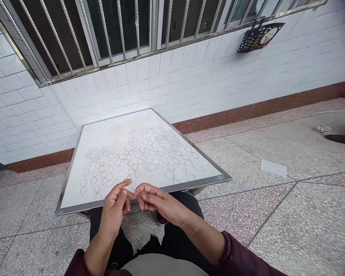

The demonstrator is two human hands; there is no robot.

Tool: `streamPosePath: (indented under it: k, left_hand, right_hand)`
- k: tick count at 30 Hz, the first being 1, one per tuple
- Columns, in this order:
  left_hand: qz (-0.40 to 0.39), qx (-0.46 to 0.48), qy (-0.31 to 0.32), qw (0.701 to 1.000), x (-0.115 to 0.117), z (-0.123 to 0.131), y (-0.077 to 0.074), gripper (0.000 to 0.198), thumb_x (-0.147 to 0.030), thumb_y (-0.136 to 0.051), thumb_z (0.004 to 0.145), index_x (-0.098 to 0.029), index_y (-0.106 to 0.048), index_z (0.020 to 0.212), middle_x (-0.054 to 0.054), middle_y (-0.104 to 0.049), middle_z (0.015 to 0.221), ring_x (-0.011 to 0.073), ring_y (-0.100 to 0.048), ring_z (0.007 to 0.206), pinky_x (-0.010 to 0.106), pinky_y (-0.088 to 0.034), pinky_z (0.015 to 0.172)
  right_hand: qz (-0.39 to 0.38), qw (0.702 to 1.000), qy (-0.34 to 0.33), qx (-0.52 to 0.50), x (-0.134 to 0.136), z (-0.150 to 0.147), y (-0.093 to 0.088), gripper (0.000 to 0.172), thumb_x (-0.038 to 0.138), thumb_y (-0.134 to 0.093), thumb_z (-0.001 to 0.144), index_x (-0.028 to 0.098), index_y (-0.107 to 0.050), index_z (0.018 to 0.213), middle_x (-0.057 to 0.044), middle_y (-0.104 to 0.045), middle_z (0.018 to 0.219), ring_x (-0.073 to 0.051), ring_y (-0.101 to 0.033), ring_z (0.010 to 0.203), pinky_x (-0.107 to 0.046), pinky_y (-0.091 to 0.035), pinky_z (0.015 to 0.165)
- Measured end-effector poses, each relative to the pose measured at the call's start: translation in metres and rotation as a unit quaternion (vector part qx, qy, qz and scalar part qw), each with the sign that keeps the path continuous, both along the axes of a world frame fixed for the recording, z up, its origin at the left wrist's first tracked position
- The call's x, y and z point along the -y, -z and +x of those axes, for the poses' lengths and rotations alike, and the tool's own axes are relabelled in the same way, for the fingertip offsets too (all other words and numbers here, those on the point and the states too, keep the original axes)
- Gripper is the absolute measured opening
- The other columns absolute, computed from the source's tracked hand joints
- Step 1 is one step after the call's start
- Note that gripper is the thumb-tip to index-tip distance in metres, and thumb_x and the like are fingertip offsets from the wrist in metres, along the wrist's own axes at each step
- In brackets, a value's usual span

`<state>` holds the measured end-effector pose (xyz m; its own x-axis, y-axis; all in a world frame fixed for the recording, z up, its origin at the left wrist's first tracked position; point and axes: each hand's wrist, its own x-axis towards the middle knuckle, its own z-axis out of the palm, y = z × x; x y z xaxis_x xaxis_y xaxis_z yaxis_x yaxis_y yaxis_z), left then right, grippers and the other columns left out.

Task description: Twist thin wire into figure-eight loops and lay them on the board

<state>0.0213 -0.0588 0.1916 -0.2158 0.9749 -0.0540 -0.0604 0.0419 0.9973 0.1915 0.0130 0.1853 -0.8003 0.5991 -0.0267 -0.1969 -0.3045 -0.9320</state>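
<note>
So right at the near edge of the white board (109,134), the left hand (114,207) and right hand (162,203) are both pinched in narrow on a hair-thin dark strand (130,188) running between their fingertips, its ends lost behind the fingers, and I honestly can't make out what it's made of. Beyond the hands the board has loads of thin dark loops (135,167), lots like little figure eights, the far ones pretty faint, and behind the board there's a white tiled wall (189,76) with a barred window (119,30), cut off up top
</note>
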Motion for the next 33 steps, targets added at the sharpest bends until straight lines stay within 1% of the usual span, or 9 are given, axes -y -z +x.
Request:
streamPosePath:
  k: [4,8,11,14,17,20,24,29,33]
  left_hand:
    - [-0.004,-0.084,0.054,0.995,0.007,0.001,-0.006,0.048,-0.049,-0.052,0.094,-0.019,-0.063,0.131,-0.001,-0.058,0.065,0.0116,-0.048,0.056,0.025,-0.04,0.056]
    - [-0.012,-0.082,0.085,0.993,0.01,-0.002,-0.008,0.053,-0.05,-0.051,0.095,-0.02,-0.055,0.139,0.0,-0.06,0.073,0.011,-0.047,0.057,0.026,-0.04,0.058]
    - [-0.031,-0.058,0.137,0.988,0.011,-0.003,-0.008,0.057,-0.05,-0.051,0.095,-0.018,-0.05,0.142,0.001,-0.062,0.072,0.0102,-0.046,0.055,0.025,-0.039,0.058]
    - [-0.059,-0.056,0.181,0.98,0.012,-0.002,-0.004,0.058,-0.05,-0.049,0.095,-0.016,-0.049,0.142,-0.001,-0.059,0.065,0.009,-0.041,0.05,0.024,-0.034,0.054]
    - [-0.075,-0.072,0.208,0.973,0.013,0.002,0.002,0.059,-0.051,-0.046,0.096,-0.015,-0.048,0.143,-0.003,-0.055,0.06,0.0088,-0.04,0.048,0.024,-0.033,0.053]
    - [-0.085,-0.074,0.221,0.969,0.014,0.004,0.008,0.058,-0.05,-0.045,0.096,-0.015,-0.048,0.143,-0.004,-0.052,0.058,0.0091,-0.037,0.048,0.024,-0.032,0.053]
    - [-0.09,-0.082,0.229,0.966,0.017,0.004,0.009,0.051,-0.04,-0.05,0.095,-0.017,-0.053,0.139,-0.007,-0.043,0.054,0.0092,-0.034,0.049,0.025,-0.031,0.056]
    - [-0.117,-0.105,0.271,0.95,0.025,-0.002,0.008,0.048,-0.025,-0.054,0.09,-0.022,-0.056,0.138,-0.008,-0.032,0.058,0.0081,-0.029,0.05,0.024,-0.026,0.054]
    - [-0.132,-0.094,0.301,0.94,0.033,-0.011,0.007,0.052,-0.023,-0.055,0.089,-0.024,-0.054,0.141,-0.007,-0.034,0.062,0.0082,-0.028,0.053,0.023,-0.025,0.054]
  right_hand:
    - [0.084,0.996,0.005,0.039,0.006,-0.001,-0.002,0.035,0.054,-0.055,0.095,0.019,-0.059,0.092,0.005,-0.049,0.062,-0.01,-0.042,0.056,-0.024,-0.033,0.057]
    - [0.174,0.982,0.011,0.067,0.011,0.002,-0.001,0.034,0.052,-0.049,0.099,0.021,-0.058,0.093,0.006,-0.051,0.062,-0.009,-0.042,0.051,-0.023,-0.036,0.057]
    - [0.233,0.966,0.001,0.11,0.013,0.01,0.0,0.029,0.048,-0.045,0.101,0.022,-0.059,0.099,0.006,-0.053,0.061,-0.009,-0.045,0.049,-0.023,-0.038,0.056]
    - [0.277,0.95,-0.017,0.146,0.016,0.018,0.003,0.029,0.046,-0.043,0.102,0.024,-0.061,0.105,0.004,-0.06,0.065,-0.009,-0.048,0.047,-0.023,-0.04,0.054]
    - [0.303,0.94,-0.023,0.155,0.02,0.021,0.011,0.032,0.046,-0.039,0.103,0.023,-0.062,0.101,0.001,-0.066,0.075,-0.01,-0.052,0.048,-0.023,-0.042,0.054]
    - [0.328,0.928,-0.015,0.176,0.022,0.024,0.019,0.035,0.046,-0.037,0.104,0.022,-0.062,0.098,0.004,-0.056,0.058,-0.011,-0.051,0.045,-0.023,-0.042,0.054]
    - [0.402,0.893,-0.036,0.201,0.021,0.03,0.021,0.037,0.043,-0.035,0.105,0.022,-0.065,0.1,0.005,-0.048,0.054,-0.011,-0.051,0.046,-0.022,-0.041,0.056]
    - [0.52,0.829,-0.074,0.193,0.022,0.036,0.018,0.042,0.041,-0.034,0.106,0.021,-0.069,0.097,0.0,-0.064,0.073,-0.013,-0.056,0.063,-0.023,-0.04,0.062]
    - [0.563,0.801,-0.089,0.184,0.024,0.037,0.019,0.041,0.038,-0.033,0.106,0.02,-0.069,0.098,0.0,-0.068,0.077,-0.012,-0.055,0.063,-0.022,-0.038,0.06]
